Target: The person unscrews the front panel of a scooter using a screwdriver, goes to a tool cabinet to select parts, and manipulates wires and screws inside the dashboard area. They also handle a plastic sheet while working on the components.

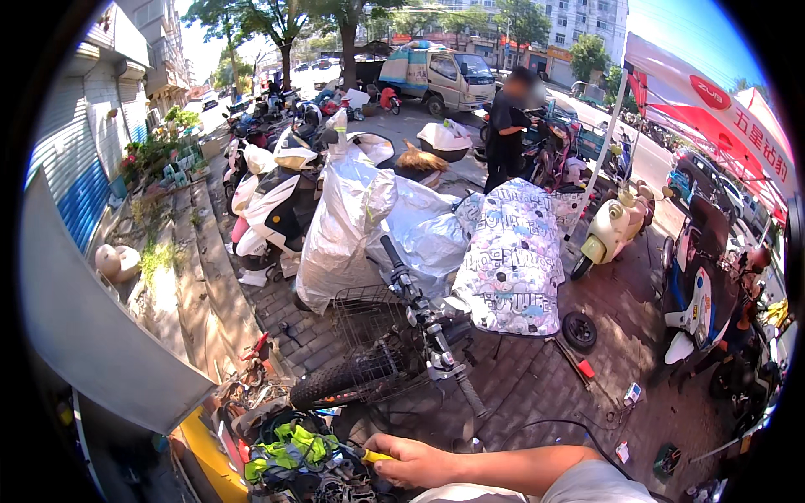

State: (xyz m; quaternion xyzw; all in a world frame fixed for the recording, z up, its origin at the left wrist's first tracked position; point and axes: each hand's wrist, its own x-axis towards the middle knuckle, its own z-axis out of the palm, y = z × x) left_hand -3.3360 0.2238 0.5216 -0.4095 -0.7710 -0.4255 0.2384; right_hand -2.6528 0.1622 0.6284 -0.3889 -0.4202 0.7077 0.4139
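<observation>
My right hand [411, 461] reaches in from the lower right, its fingers closed around a screwdriver's yellow handle [376, 456]. The shaft points left over a heap of tangled parts and cables [323, 484]. On that heap lies a bright yellow-green cloth [293, 448]. Just beyond the hand leans a bike with a thick black tyre [348, 379], a wire front basket [365, 314] and bare handlebars [432, 331]. My left hand is out of view.
Silver covers [348, 226] and a patterned quilted cover [511, 268] stand behind the bike. A small wheel [579, 331] and a red-handled tool [584, 369] lie on the paving. A person in dark clothes [505, 134] stands further back. Parked scooters [616, 222] and a canopy [713, 101] are at right.
</observation>
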